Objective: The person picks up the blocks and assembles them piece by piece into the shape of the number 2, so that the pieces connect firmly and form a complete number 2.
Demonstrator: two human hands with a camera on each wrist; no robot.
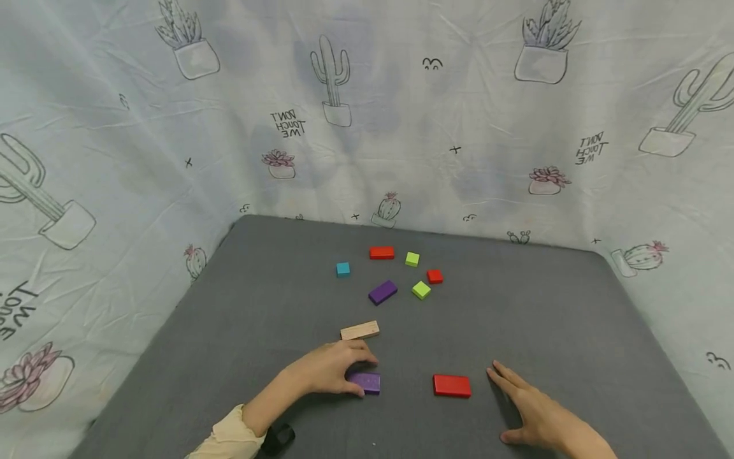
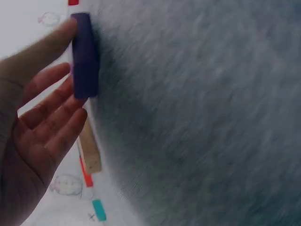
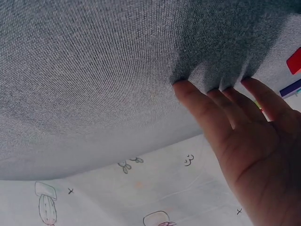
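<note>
On the grey table, my left hand [image 1: 335, 368] has its thumb and fingers around a purple block [image 1: 367, 383]. The left wrist view shows the thumb against one end of this purple block [image 2: 85, 56], with the fingers on its far side, partly hidden by it. A plain wooden block [image 1: 360, 330] lies just beyond the left hand. My right hand [image 1: 536, 411] rests at the right with fingers spread and nothing in it. In the right wrist view, the fingertips of the right hand [image 3: 249, 136] touch the cloth. Between the hands lies a red block [image 1: 452, 386].
Farther back lie another purple block [image 1: 383, 292], a long red block [image 1: 381, 253], a small red block [image 1: 434, 276], a blue cube [image 1: 343, 269], and two lime green cubes, one nearer [image 1: 421, 290]. A cactus-print curtain [image 1: 401, 127] borders the grey table [image 1: 545, 306]. A black strap [image 1: 279, 440] hangs by the left wrist.
</note>
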